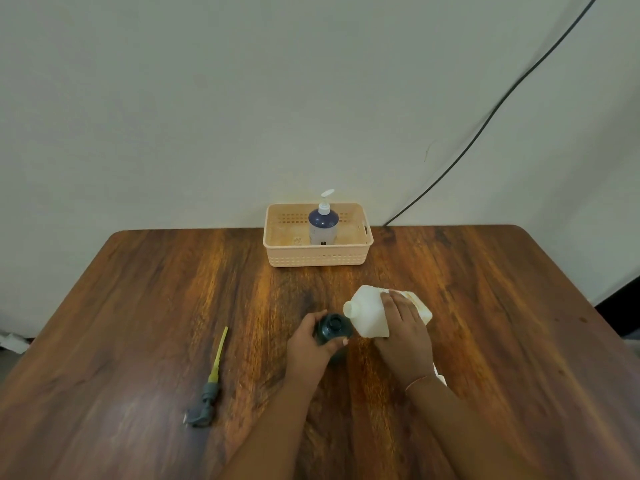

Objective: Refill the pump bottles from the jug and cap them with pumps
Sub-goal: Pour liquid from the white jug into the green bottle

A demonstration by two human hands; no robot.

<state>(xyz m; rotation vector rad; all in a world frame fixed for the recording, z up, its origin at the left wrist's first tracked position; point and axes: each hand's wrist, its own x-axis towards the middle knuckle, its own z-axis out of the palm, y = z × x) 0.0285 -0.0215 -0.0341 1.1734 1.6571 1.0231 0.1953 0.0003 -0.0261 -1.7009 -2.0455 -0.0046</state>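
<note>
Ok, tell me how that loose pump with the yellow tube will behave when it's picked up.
The loose pump probably feels light, being thin plastic. Its grey head looks heavier, so the slim tube may swing or flex. Lying flat on the table, it could roll if nudged.

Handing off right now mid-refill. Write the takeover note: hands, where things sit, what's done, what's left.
Left hand: gripping the dark, open-mouthed bottle upright on the wooden table.
Right hand: holding the white plastic jug, tilted, spout next to the bottle mouth.
Grey pump with yellow tube: lying on the table, to the left.
Done: blue bottle with white pump stands capped in the peach basket.
Left: fill the dark bottle, fit its pump.
</note>
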